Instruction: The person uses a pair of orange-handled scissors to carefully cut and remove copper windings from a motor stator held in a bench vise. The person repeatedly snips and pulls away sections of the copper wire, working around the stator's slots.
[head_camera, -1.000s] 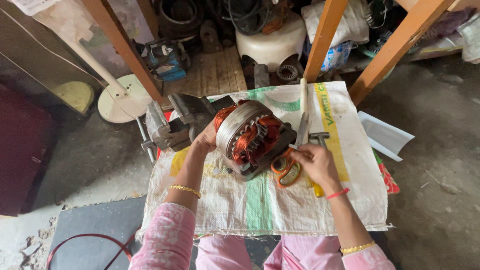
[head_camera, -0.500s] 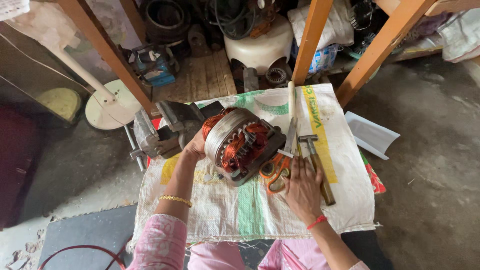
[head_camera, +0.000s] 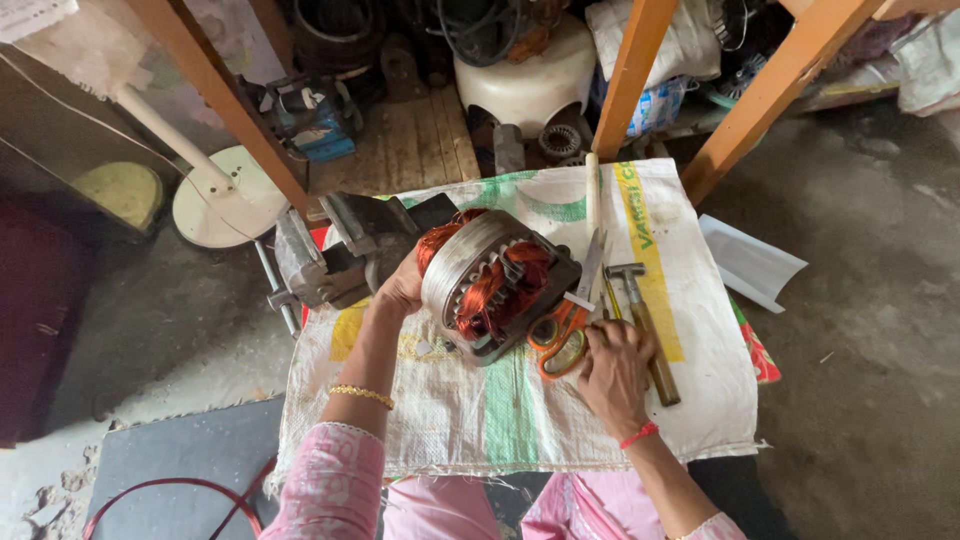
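1 round grey-steel motor stator w/ copper-orange windings (head_camera: 492, 285) sits tilted on the white woven sack covering the desk (head_camera: 450, 410). Left hand (head_camera: 403, 285) cups its left side, fingers wrapped on the rim. Right hand (head_camera: 612, 372) lies flat, fingers loosely spread, holding nothing, touching 1 pair of orange-handled scissors (head_camera: 560, 335) & 1 wooden-handled hammer (head_camera: 643, 325). Vs 0.5 s ago: right hand slid slightly towards the scissors; stator unchanged. 1 grey metal bench vise (head_camera: 325, 262) at left.

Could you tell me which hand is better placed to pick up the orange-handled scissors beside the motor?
The right hand: it rests right beside the scissors, while the left hand is busy steadying the motor on its far side.
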